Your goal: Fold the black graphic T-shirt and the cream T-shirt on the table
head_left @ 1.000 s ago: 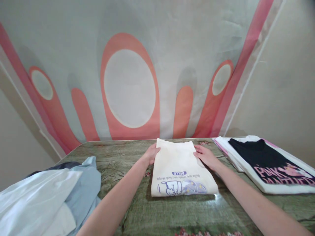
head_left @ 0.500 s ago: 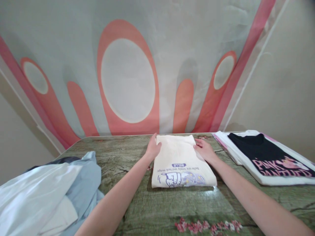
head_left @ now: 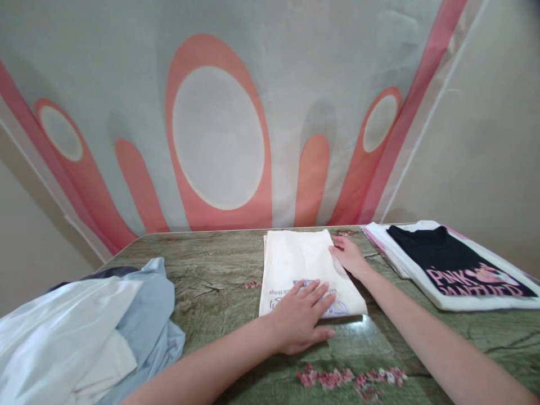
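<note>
A folded cream-white T-shirt (head_left: 295,256) lies flat near the middle of the table's far side. Its purple print and lettering face up, partly covered by my left hand (head_left: 301,315). That hand is open, palm down, with its fingers spread over the printed near end and the thumb out past the near edge. My right hand (head_left: 348,256) is at the shirt's right edge, toward the far corner. Its thumb rests on the cloth and its fingers are drawn in at the edge; the fingertips are partly hidden.
At the left is a loose heap of white and light-blue clothes (head_left: 147,304) with something dark behind. A folded stack on the right has a black "Pink Panther" shirt print (head_left: 447,253) on top. The wood-patterned table (head_left: 211,259) meets a printed backdrop (head_left: 219,135) behind.
My left hand has left the shirt's far left edge and come down onto its near printed end. My right hand stays at the right edge. The left edge's layers now show slightly apart.
</note>
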`<state>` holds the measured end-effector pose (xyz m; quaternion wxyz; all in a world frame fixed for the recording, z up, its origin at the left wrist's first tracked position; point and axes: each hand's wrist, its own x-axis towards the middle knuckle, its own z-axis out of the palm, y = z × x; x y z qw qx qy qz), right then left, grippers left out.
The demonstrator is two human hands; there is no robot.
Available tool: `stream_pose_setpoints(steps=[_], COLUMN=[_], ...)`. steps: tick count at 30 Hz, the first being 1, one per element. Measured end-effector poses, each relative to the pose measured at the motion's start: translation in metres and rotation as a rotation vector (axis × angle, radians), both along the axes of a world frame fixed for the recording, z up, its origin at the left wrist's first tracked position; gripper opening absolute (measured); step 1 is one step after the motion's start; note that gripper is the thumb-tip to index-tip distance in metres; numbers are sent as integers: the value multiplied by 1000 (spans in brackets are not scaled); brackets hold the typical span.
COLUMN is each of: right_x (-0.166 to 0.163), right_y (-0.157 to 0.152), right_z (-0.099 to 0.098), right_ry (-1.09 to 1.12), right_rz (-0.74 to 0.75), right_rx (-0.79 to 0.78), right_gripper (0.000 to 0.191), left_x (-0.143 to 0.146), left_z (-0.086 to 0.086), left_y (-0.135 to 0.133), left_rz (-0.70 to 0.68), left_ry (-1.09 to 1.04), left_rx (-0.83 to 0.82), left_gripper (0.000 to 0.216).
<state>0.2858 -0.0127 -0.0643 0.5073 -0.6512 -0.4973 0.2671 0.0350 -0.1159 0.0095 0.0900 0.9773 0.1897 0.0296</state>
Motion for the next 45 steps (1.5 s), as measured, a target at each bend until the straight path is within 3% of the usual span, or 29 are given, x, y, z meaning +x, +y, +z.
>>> stream_pose_setpoints(steps=[8,12,17,21,26,30,36,40,45], right_x=[3,-1,-7,-10,-13,0,29,25,11], right_y=[4,-1,-6,-4,-4,-4,15,44,70], right_z=[-8,-6,-5,-12,-12,-1,10,12,11], right_ry=[15,-164,-527,-682,-785,-756,-533,-496,-429], right_rz=[59,4,55,160,122,116,30,-10,-103], right_rx=[29,90,227,118,30,30,-1,-10,-22], right_gripper=[37,41,47,38,40,32,22,17,20], left_x=[-1,-4,-19,-33,-39,-42,-47,-44,-36], left_z=[6,7,1,-10,-19,-22,-20,-21,-31], left_y=[-12,-4,29,53,62,84,151,182,198], left_rz=[41,96,308,432,456,515,778,974,1037], left_ry=[-18,-59,-108,-58,-63,-180,-509,-529,-584], left_rx=[-18,9,77,11,-79,-132,-247,-252,-207], left_gripper=[66,56,54,61,63,68,58,45,38])
